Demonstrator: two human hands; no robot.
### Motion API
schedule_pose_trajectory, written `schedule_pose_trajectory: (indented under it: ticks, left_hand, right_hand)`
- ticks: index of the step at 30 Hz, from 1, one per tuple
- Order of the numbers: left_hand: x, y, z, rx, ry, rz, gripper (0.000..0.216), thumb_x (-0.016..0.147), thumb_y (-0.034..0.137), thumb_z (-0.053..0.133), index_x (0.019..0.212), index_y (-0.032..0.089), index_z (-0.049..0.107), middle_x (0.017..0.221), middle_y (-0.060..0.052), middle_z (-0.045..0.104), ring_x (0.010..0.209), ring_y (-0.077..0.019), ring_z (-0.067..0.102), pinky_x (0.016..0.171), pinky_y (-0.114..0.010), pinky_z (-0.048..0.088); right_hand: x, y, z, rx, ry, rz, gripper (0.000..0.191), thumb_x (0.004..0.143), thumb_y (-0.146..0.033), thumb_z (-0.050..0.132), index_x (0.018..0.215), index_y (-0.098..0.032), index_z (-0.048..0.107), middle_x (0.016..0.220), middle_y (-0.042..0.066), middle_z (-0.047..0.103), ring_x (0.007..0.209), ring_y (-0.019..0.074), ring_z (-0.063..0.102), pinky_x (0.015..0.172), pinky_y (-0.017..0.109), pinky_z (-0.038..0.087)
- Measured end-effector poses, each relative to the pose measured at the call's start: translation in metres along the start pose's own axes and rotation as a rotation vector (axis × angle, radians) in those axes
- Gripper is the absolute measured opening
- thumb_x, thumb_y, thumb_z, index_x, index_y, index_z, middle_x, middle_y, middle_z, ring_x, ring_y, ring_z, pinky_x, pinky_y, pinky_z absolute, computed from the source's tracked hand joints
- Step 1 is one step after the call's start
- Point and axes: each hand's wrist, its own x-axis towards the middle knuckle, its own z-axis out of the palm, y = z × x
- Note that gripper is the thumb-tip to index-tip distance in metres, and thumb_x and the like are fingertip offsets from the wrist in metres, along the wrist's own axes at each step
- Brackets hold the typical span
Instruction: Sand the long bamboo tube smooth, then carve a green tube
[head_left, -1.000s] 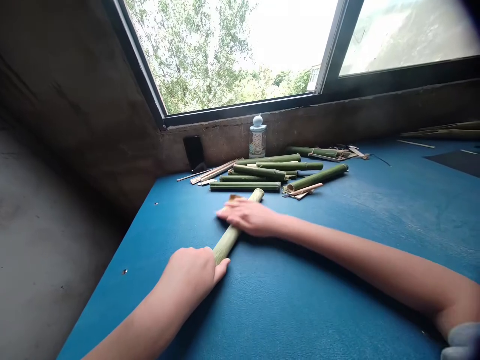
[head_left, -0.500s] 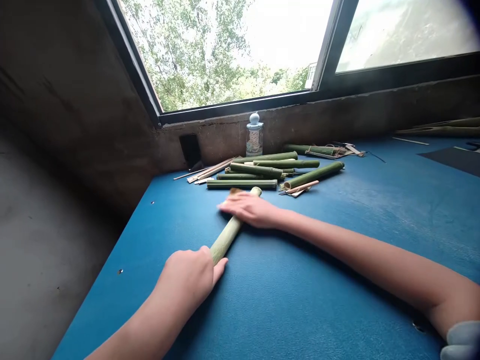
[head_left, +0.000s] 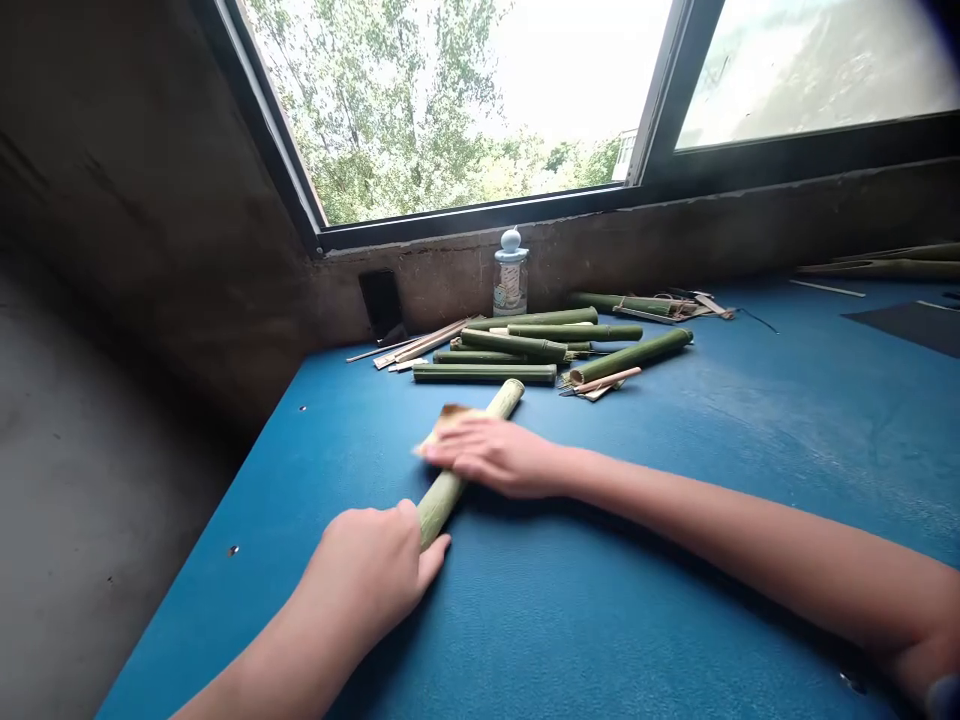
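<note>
A pale green bamboo tube [head_left: 505,399] lies slantwise on the blue table, its far end pointing away from me. My left hand [head_left: 382,560] is wrapped over its near end, thumb along the right side. Partway up the tube, my right hand [head_left: 487,452] presses a piece of sandpaper [head_left: 454,412] down on it. The sandpaper is tan with a brown corner, slightly blurred, and sticks out past the fingertips. The palm hides the middle of the tube.
Several green bamboo tubes [head_left: 484,373] lie heaped beyond, with thin wooden strips [head_left: 424,345] at their left. A knife with a wooden handle [head_left: 607,381] rests at right. A blue-lidded jar [head_left: 511,280] and a black phone [head_left: 382,305] stand by the wall.
My right hand has slid the sandpaper down the tube towards me, uncovering more of the far end. My left hand keeps its grip and has hardly moved.
</note>
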Motion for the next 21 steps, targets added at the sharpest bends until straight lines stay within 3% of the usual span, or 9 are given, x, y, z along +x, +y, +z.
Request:
schedule_pose_trajectory:
  ticks: [3,5,8,11,13,15,19,21]
  left_hand:
    - [-0.001,0.001,-0.001,-0.004,-0.014,-0.002,0.050,0.095,0.048,0.031,0.087,0.014,0.066,0.072,-0.016,0.072,0.072,-0.0344,0.072,0.058,-0.038,0.049]
    - [-0.001,0.002,0.000,-0.008,-0.017,-0.015,0.049,0.095,0.047,0.030,0.087,0.014,0.066,0.071,-0.016,0.071,0.070,-0.0335,0.072,0.057,-0.037,0.049]
    - [0.000,0.003,0.000,-0.015,-0.014,-0.028,0.047,0.095,0.046,0.032,0.089,0.014,0.066,0.073,-0.016,0.072,0.071,-0.0338,0.072,0.058,-0.038,0.050]
    - [0.001,0.003,0.000,-0.024,-0.021,-0.017,0.047,0.096,0.044,0.030,0.086,0.015,0.067,0.078,-0.015,0.074,0.074,-0.0341,0.073,0.060,-0.039,0.051]
    - [0.001,0.002,0.000,-0.022,-0.028,-0.018,0.049,0.097,0.042,0.027,0.085,0.016,0.067,0.080,-0.015,0.074,0.075,-0.0335,0.073,0.060,-0.038,0.051]
    - [0.000,0.003,0.001,-0.014,-0.031,-0.025,0.049,0.097,0.043,0.028,0.086,0.015,0.067,0.080,-0.016,0.074,0.075,-0.0338,0.073,0.061,-0.038,0.051]
    - [-0.001,0.004,0.001,-0.001,-0.036,-0.052,0.048,0.096,0.046,0.031,0.089,0.013,0.065,0.073,-0.016,0.072,0.071,-0.0336,0.072,0.058,-0.037,0.049]
    - [-0.001,0.006,0.000,-0.003,-0.033,-0.058,0.048,0.097,0.046,0.030,0.089,0.013,0.065,0.072,-0.016,0.072,0.070,-0.0330,0.072,0.057,-0.036,0.049]
  right_hand:
    - [-0.013,0.053,-0.020,-0.128,0.120,0.286,0.050,0.104,-0.034,0.025,0.135,-0.017,0.059,0.139,0.007,0.059,0.133,0.0236,0.048,0.116,0.043,0.030]
    - [-0.017,0.064,-0.023,-0.158,0.154,0.360,0.052,0.103,-0.034,0.024,0.137,-0.015,0.057,0.141,0.010,0.057,0.133,0.0293,0.046,0.115,0.051,0.028]
    - [-0.011,0.027,-0.011,-0.131,0.105,0.286,0.048,0.104,-0.035,0.026,0.140,-0.021,0.054,0.143,0.003,0.055,0.135,0.0247,0.045,0.116,0.047,0.028]
    - [0.000,-0.030,0.011,-0.015,0.007,0.068,0.046,0.105,-0.035,0.027,0.144,-0.025,0.049,0.147,-0.002,0.050,0.140,0.0156,0.040,0.119,0.036,0.025]
    - [0.005,-0.045,0.018,0.047,-0.015,-0.048,0.047,0.105,-0.035,0.028,0.147,-0.022,0.045,0.150,0.000,0.047,0.142,0.0139,0.038,0.120,0.035,0.022]
    - [0.006,-0.030,0.015,0.038,0.005,-0.035,0.047,0.105,-0.033,0.029,0.145,-0.019,0.048,0.147,0.003,0.050,0.139,0.0149,0.042,0.119,0.035,0.025]
    - [0.000,0.034,-0.006,-0.111,0.089,0.300,0.046,0.103,-0.031,0.030,0.131,-0.019,0.064,0.133,0.006,0.064,0.132,0.0227,0.051,0.115,0.044,0.032]
    - [-0.002,0.043,-0.011,-0.149,0.104,0.413,0.046,0.103,-0.033,0.030,0.130,-0.019,0.064,0.133,0.005,0.064,0.134,0.0260,0.049,0.115,0.048,0.031]
